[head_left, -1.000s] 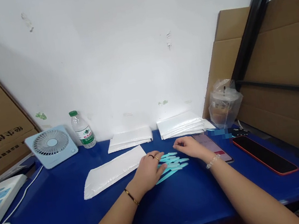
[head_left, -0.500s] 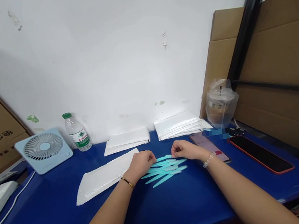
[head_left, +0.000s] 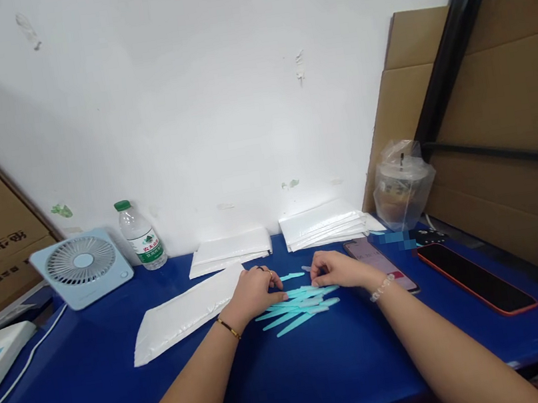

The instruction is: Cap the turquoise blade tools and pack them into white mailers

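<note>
Teal eyebrow razors (head_left: 295, 307) lie fanned in an overlapping pile on the blue table. Bent over the pile's left end, my left hand (head_left: 258, 290) has its thumb and index finger slightly apart, the thumb at a razor's handle end. My right hand (head_left: 327, 269) pinches the right end of the top razor, its other fingers curled. Just behind the pile, between both hands, is a single razor (head_left: 293, 276). A small pale piece (head_left: 306, 268) shows beside my right fingers; its kind is unclear. A white padded mailer (head_left: 185, 315) lies left of my left hand.
Stacked white mailers (head_left: 230, 246) and a second stack (head_left: 323, 222) rest along the wall. A blue fan (head_left: 84, 268) and water bottle (head_left: 144, 240) stand left. Rightward are a phone (head_left: 379, 259), an orange-edged phone (head_left: 475, 278) and a bagged drink cup (head_left: 401, 188).
The razor formerly stretched between both hands now appears behind the pile. My left fingers have parted and shifted slightly; my right fingers have come to the top razor's end. The view moved slightly.
</note>
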### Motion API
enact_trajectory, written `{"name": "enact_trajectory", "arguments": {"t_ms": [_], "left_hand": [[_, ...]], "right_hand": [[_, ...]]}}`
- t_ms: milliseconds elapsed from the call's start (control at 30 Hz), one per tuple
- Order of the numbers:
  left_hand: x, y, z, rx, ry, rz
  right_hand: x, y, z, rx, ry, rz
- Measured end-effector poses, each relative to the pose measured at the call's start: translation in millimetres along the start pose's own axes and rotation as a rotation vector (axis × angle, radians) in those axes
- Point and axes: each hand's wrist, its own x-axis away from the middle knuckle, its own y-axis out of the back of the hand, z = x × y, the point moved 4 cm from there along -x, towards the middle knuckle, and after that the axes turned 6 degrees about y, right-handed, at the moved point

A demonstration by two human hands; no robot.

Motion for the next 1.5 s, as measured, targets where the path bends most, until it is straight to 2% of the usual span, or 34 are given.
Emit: {"name": "enact_trajectory", "arguments": {"t_ms": [100, 200, 367, 500, 600, 700, 833, 967, 1200, 1367, 1500], "left_hand": [[-1, -4.2, -1, -0.003, 0.026, 0.032], [-3, -6.0, 4, 0.055, 0.073, 0.027], [-7, -2.1, 19, 0.119, 0.143, 0.002], [-7, 4.9, 22, 0.07, 0.128, -0.089], [-4, 4.7, 9, 0.063, -0.005, -0.112], [-3, -2.3, -3, 0.045, -0.087, -0.052], [-3, -9.0, -5, 0.015, -0.034, -0.01], [-2, -4.6, 3, 0.049, 0.047, -0.025], [-1, 7.7, 10, 0.011, 0.117, -0.051], [-1, 10.9, 29, -0.013, 0.183, -0.054], [1, 15.2, 32, 0.002, 0.188, -0.092]], "right_hand": [[-1, -8, 5, 0.01, 0.004, 0.067], [-2, -10, 3, -0.012, -0.003, 0.074], [-1, 3, -7, 0.0, -0.05, -0.022], [2, 15, -7, 0.069, -0.061, -0.085], [4, 14, 2, 0.064, -0.017, -0.041], [5, 8, 9, 0.048, 0.026, 0.037], [5, 0, 9, 0.082, 0.048, 0.114], [4, -1, 7, 0.06, 0.021, 0.15], [-1, 3, 2, -0.068, -0.044, 0.036], [-1, 8, -7, -0.03, -0.077, 0.007], [-1, 8, 0, 0.05, 0.028, -0.036]]}}
